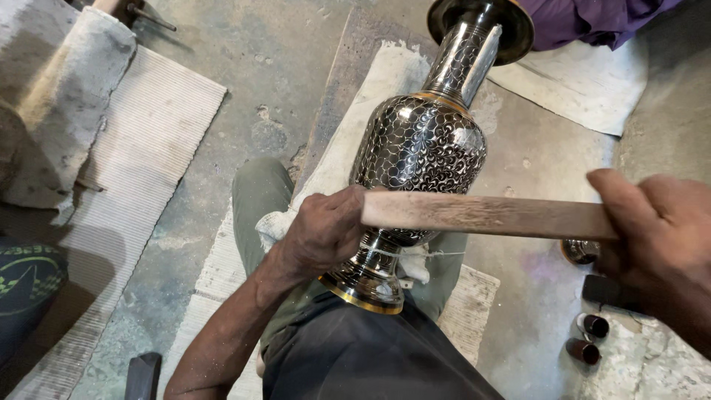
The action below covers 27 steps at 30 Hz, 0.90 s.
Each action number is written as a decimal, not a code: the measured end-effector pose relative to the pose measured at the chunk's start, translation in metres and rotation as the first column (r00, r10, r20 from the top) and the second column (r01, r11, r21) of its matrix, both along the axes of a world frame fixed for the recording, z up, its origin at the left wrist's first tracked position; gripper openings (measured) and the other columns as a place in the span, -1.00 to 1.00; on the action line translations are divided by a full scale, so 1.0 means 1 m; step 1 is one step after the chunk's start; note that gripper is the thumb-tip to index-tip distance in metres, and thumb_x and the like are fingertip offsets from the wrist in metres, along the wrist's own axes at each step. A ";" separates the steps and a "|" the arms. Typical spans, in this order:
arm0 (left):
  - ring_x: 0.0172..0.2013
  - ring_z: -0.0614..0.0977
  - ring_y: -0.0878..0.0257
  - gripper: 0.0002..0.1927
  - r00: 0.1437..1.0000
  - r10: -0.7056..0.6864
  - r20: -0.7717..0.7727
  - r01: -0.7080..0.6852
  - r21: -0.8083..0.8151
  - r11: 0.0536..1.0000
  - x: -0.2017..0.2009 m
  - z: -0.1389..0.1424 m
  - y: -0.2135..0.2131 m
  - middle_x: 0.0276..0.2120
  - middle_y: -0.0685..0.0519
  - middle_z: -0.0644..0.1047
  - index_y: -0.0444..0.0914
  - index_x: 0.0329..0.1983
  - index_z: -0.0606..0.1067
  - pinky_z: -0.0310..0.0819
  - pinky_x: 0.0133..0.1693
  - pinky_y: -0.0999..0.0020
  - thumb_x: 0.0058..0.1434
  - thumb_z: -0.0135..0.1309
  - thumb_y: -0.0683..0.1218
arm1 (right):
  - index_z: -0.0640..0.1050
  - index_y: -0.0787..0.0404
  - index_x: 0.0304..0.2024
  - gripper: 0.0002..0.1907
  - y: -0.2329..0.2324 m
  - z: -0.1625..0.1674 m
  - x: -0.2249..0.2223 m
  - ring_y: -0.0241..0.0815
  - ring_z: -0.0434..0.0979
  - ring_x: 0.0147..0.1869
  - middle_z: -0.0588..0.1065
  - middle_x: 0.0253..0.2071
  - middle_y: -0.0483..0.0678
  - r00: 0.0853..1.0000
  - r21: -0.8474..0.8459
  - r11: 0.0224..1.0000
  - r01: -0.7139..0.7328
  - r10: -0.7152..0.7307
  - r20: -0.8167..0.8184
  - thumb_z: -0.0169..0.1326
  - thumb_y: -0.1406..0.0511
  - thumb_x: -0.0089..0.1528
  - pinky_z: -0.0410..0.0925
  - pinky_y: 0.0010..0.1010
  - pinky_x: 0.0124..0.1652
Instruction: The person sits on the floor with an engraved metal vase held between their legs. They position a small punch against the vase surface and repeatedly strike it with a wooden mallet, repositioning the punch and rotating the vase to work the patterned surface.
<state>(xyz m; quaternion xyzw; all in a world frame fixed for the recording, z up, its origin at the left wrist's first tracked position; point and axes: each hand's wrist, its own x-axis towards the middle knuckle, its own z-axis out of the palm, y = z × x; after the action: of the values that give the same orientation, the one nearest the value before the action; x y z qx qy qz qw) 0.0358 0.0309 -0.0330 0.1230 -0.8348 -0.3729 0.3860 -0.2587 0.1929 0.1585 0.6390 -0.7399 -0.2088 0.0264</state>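
Note:
A tall metal vase (422, 141) with a fine engraved black-and-silver pattern lies tilted across my lap, its gold-rimmed foot (363, 285) toward me and its flared mouth (481, 22) pointing away. My left hand (326, 230) rests against the lower body of the vase, near its narrow stem; whether it grips a small tool is hidden. My right hand (663, 237) is closed on one end of a flat wooden stick (481, 215), which reaches across the vase to my left hand. A white cloth (278, 222) sits under the vase on my knee.
Woven mats (141, 141) lie on the concrete floor at left and under my legs. Small dark cylinders (589, 337) and a round metal piece (578, 252) stand on the floor at right. Purple cloth (592, 18) lies beyond the vase. Another person's clothed knee (26, 289) shows at far left.

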 end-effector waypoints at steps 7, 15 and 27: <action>-0.35 0.72 0.21 -0.64 0.998 0.013 -0.065 -0.011 0.037 0.999 -0.002 0.010 0.000 -0.32 -0.01 0.58 -0.31 0.07 0.44 0.67 -0.35 0.31 0.20 0.07 -0.38 | 0.31 0.13 0.42 -0.31 0.014 -0.001 -0.011 -0.17 0.61 -0.21 0.52 -0.27 -0.05 0.979 0.077 0.980 0.185 -0.191 0.075 0.16 0.29 0.22 0.52 -0.38 -0.23; -0.20 0.76 0.22 -0.66 0.991 -0.023 -0.132 0.034 0.087 0.996 -0.008 0.016 0.001 -0.17 -0.02 0.64 -0.34 0.21 0.39 0.76 -0.21 0.43 0.37 0.05 -0.32 | 0.40 0.17 0.33 -0.28 0.004 0.005 -0.010 -0.12 0.62 -0.10 0.52 -0.10 0.02 0.965 0.016 0.977 0.214 -0.214 0.151 0.26 0.35 0.10 0.56 -0.35 -0.11; -0.13 0.76 0.16 -0.35 0.992 -0.070 -0.110 0.065 -0.049 0.997 -0.005 0.005 -0.003 0.06 -0.10 0.58 -0.24 0.37 0.23 0.74 -0.18 0.41 0.20 -0.02 -0.44 | 0.47 0.34 0.01 -0.59 0.006 -0.016 0.019 -0.14 0.66 -0.23 0.60 -0.26 0.08 0.863 -0.394 0.911 0.122 0.098 0.496 0.27 0.27 0.21 0.52 -0.36 -0.25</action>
<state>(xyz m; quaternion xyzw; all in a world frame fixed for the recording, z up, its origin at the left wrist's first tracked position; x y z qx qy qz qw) 0.0304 0.0275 -0.0282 0.0651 -0.8238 -0.3729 0.4220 -0.2395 0.1990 0.1430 0.6461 -0.7519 0.1262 -0.0354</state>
